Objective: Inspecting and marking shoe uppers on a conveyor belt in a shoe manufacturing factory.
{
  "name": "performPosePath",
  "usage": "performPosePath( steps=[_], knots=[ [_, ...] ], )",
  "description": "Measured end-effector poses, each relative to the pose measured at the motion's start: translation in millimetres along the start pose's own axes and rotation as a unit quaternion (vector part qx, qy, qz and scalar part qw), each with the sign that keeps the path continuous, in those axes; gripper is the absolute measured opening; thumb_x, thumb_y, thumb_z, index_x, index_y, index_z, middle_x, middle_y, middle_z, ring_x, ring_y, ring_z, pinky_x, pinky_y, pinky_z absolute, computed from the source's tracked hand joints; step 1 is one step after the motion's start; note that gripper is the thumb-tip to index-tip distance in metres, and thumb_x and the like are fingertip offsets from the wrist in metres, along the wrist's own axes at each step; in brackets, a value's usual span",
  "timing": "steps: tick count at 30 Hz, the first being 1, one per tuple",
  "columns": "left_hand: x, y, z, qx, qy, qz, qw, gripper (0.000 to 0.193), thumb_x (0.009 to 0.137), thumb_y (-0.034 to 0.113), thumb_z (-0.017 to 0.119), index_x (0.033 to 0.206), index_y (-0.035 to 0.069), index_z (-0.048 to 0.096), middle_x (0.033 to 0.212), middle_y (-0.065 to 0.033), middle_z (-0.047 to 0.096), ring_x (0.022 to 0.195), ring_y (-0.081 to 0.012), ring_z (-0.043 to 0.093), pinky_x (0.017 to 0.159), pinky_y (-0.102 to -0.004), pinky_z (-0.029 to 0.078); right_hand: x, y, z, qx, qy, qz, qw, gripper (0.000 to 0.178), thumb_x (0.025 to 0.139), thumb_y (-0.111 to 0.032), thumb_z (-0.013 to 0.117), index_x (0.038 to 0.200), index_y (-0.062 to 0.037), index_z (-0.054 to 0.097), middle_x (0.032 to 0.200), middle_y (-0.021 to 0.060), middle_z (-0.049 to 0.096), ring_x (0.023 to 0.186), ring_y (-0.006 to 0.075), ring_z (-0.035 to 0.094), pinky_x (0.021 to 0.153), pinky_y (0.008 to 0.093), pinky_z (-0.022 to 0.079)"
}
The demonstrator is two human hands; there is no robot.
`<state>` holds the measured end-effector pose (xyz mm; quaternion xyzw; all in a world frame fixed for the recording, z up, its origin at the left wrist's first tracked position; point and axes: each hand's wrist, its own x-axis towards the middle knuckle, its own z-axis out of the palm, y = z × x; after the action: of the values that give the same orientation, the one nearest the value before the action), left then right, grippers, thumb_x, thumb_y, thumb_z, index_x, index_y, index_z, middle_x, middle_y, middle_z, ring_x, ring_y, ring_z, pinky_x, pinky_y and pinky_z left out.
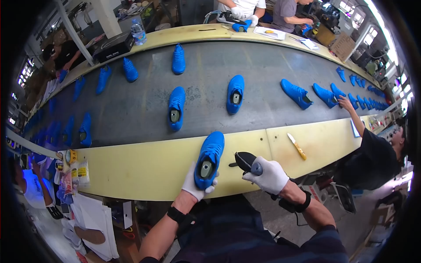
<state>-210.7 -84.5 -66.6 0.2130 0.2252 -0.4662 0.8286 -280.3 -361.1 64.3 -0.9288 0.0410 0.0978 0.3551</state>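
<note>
My gloved left hand (191, 183) grips a blue lace-up shoe (212, 151) by its heel end, over the near edge of the yellow table. The toe points away from me, and a grey-green last shows in the shoe's opening. To the right, my gloved right hand (274, 177) is closed round a hand tool (244, 160) with a black, pointed, leaf-shaped head and a grey-blue rounded end. I cannot tell the tool's exact kind. Its head is apart from the shoe. A small dark strip (233, 165) lies on the table between both hands.
Beyond the table runs a dark conveyor belt (144, 107) with several blue shoes (177, 107). A knife (297, 147) with a yellow handle lies on the right. Tape (71, 156) sits at the left end. At right, a co-worker's hand (346, 103) touches a shoe; others work across the belt.
</note>
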Motion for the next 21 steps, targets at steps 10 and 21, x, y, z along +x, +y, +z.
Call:
performPosePath(
  steps=[10,21],
  knots=[
    [-84.5,112.5,-63.4,0.003,0.045,0.134,0.990,0.071,0.107,0.074,0.027,0.130,0.016,0.061,0.102,-0.0142,0.071,0.077,-0.0308,0.070,0.043,-0.0362,0.046,85.5,76.8,30.9,-0.137,0.052,0.120,0.982,0.045,0.091,-0.039,0.079,0.111,-0.0012,0.065,0.095,0.0256,0.075,0.092,0.0463,0.072,0.083,0.0508,0.057],
    [-29.8,423.3,-186.2,-0.111,0.277,0.262,0.918,0.071,0.099,0.085,0.036,0.116,0.020,0.061,0.091,-0.0045,0.064,0.072,-0.0299,0.063,0.049,-0.0343,0.042,100.8,84.3,44.3,-0.173,0.155,-0.019,0.972,0.032,0.095,-0.021,0.077,0.118,-0.0035,0.064,0.092,0.0218,0.073,0.086,0.0455,0.072,0.076,0.0483,0.057]
  ],
)
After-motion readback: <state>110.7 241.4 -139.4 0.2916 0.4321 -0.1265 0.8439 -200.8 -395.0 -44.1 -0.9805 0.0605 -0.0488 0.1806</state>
